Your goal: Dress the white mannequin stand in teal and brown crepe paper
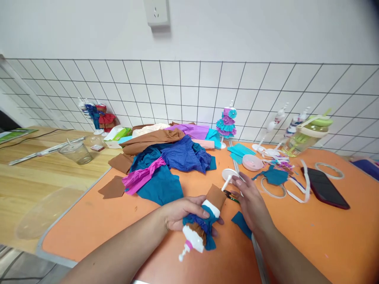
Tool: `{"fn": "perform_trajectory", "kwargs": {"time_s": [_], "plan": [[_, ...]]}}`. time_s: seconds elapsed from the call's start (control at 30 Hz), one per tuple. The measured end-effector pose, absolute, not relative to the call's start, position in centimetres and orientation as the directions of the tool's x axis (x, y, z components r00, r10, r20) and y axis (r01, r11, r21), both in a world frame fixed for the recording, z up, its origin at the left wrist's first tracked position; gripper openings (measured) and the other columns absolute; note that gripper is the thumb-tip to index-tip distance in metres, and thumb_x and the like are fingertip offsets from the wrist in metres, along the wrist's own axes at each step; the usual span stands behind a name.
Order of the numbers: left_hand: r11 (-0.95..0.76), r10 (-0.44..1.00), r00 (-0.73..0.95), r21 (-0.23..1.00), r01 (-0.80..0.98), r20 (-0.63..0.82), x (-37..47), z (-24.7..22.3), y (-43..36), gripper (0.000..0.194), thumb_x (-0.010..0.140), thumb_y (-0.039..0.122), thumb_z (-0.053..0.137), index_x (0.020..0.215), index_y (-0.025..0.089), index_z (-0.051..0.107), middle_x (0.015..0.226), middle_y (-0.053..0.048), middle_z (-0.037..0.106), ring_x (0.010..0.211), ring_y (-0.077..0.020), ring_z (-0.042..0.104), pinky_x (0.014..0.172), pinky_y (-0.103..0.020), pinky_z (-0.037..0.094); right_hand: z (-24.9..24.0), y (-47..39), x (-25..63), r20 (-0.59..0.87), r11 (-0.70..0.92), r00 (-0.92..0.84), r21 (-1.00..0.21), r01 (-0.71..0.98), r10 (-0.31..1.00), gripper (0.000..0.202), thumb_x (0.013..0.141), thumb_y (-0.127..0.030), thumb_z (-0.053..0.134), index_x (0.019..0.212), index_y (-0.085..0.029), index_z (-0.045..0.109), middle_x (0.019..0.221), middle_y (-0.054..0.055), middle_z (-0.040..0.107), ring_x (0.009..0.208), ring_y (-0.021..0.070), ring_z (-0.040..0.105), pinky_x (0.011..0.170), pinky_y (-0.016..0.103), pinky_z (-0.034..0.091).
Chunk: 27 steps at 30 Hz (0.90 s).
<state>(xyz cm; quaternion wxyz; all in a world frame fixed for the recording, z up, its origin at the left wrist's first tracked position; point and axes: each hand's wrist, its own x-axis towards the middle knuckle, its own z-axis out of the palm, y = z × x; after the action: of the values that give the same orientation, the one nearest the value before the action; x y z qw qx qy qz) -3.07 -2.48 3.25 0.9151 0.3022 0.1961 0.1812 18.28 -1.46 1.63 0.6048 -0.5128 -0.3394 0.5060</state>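
Left hand: closed around a paper-dressed figure, thumb across its middle. Figure held tilted over the orange desk, beaded tip pointing down toward me, white stem and round white base pointing away. Layers seen: brown paper nearest the stem, a white band, then teal, blue and brown ruffles.

Right hand: fingers loosely apart, beside the stem and base; cannot tell whether they touch. Scissors with dark green handles partly hidden at my fingers. A teal scrap lies just below this hand.

Further out, left and ahead: a heap of crumpled paper, blue, magenta, teal, brown. Beyond the heap's right end, a purple-and-turquoise tiered tower stands upright near the tiled wall.

Right side: shallow pink bowl, more teal paper, a dark phone lying flat, a green-lidded bottle behind.

Far left, on pale wood: a clear glass and, by the wall, dressed figures in blue and red.
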Motion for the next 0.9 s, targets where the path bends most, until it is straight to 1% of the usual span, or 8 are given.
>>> {"fn": "perform_trajectory", "kwargs": {"time_s": [0.1, 0.17, 0.27, 0.33, 0.43, 0.6, 0.73, 0.9], "plan": [[0.708, 0.526, 0.816, 0.656, -0.263, -0.241, -3.5, 3.5, -2.1, 0.045, 0.071, 0.011, 0.065, 0.115, 0.014, 0.054, 0.103, -0.015, 0.071, 0.071, -0.0243, 0.073, 0.066, -0.032, 0.055, 1.4, -1.4, 18.8, -0.063, 0.036, 0.442, -0.977, -0.212, 0.895, 0.028, 0.076, -0.037, 0.063, 0.099, -0.023, 0.055, 0.082, -0.002, 0.058, 0.066, 0.013, 0.055, 0.056, 0.024, 0.042], [0.689, 0.533, 0.807, 0.683, -0.24, -0.254, -3.9, 4.0, -1.9, 0.058, 0.068, 0.011, 0.066, 0.124, 0.015, 0.049, 0.103, -0.014, 0.071, 0.065, -0.023, 0.072, 0.065, -0.033, 0.055, 1.8, -1.7, 19.3, 0.191, 0.181, 0.434, -0.981, 0.063, 0.881, 0.016, 0.08, -0.031, 0.058, 0.093, -0.022, 0.055, 0.077, -0.002, 0.056, 0.063, 0.0138, 0.052, 0.059, 0.027, 0.043], [0.676, 0.469, 0.814, 0.732, -0.082, -0.341, -4.7, 5.1, -1.7, 0.091, 0.065, 0.009, 0.071, 0.144, 0.022, 0.029, 0.106, -0.013, 0.071, 0.063, -0.0228, 0.072, 0.066, -0.035, 0.054, 3.0, -2.4, 19.6, 0.637, 0.503, 0.001, -0.61, 0.612, 0.771, 0.033, 0.082, -0.019, 0.053, 0.114, -0.022, 0.059, 0.111, 0.009, 0.065, 0.104, 0.0257, 0.058, 0.095, 0.046, 0.039], [0.654, 0.442, 0.797, 0.756, 0.029, -0.413, -5.4, 5.8, -1.7, 0.108, 0.063, 0.008, 0.074, 0.151, 0.026, 0.012, 0.105, -0.011, 0.072, 0.067, -0.0237, 0.073, 0.067, -0.035, 0.054, 3.4, -2.6, 19.6, 0.612, 0.635, -0.369, -0.295, 0.714, 0.699, 0.048, 0.082, -0.011, 0.05, 0.127, -0.023, 0.055, 0.132, 0.01, 0.059, 0.126, 0.0302, 0.047, 0.111, 0.057, 0.015], [0.632, 0.47, 0.763, 0.772, 0.059, -0.443, -6.4, 7.0, -1.8, 0.112, 0.067, 0.019, 0.077, 0.152, 0.025, 0.005, 0.1, -0.011, 0.073, 0.074, -0.0265, 0.073, 0.067, -0.036, 0.054, 3.1, -2.4, 19.5, 0.448, 0.697, -0.576, -0.166, 0.698, 0.684, 0.044, 0.086, -0.006, 0.045, 0.122, -0.025, 0.06, 0.123, 0.007, 0.066, 0.124, 0.0254, 0.051, 0.115, 0.057, 0.002], [0.658, 0.608, 0.674, 0.742, -0.131, -0.42, -8.0, 7.2, -0.5, 0.073, 0.08, 0.063, 0.056, 0.135, 0.015, 0.051, 0.105, -0.017, 0.071, 0.094, -0.0345, 0.069, 0.071, -0.04, 0.054, 2.8, -2.0, 19.5, 0.345, 0.662, -0.566, -0.347, 0.664, 0.749, 0.031, 0.093, -0.012, 0.037, 0.096, -0.022, 0.067, 0.084, 0.002, 0.072, 0.081, 0.0168, 0.065, 0.107, 0.044, 0.033], [0.42, 0.868, 0.352, 0.897, -0.139, -0.352, -8.0, 5.3, 1.2, 0.045, 0.068, 0.037, 0.079, 0.107, 0.018, 0.069, 0.103, -0.012, 0.073, 0.092, -0.029, 0.07, 0.075, -0.033, 0.053, 3.5, -2.4, 18.9, 0.264, 0.397, -0.297, -0.594, 0.699, 0.918, 0.031, 0.095, -0.029, 0.039, 0.087, -0.021, 0.068, 0.082, 0.006, 0.072, 0.076, 0.0205, 0.065, 0.071, 0.032, 0.048], [0.038, 0.957, 0.275, 0.901, -0.431, 0.092, -5.2, 4.2, 0.3, 0.061, 0.068, 0.031, 0.083, 0.125, 0.026, 0.062, 0.137, -0.011, 0.057, 0.13, -0.0286, 0.05, 0.109, -0.04, 0.035, 2.3, -2.8, 16.9, 0.075, 0.148, -0.175, -0.877, 0.457, 0.982, 0.026, 0.087, -0.036, 0.053, 0.094, -0.02, 0.072, 0.083, 0.005, 0.074, 0.073, 0.0202, 0.067, 0.064, 0.027, 0.048]]}}
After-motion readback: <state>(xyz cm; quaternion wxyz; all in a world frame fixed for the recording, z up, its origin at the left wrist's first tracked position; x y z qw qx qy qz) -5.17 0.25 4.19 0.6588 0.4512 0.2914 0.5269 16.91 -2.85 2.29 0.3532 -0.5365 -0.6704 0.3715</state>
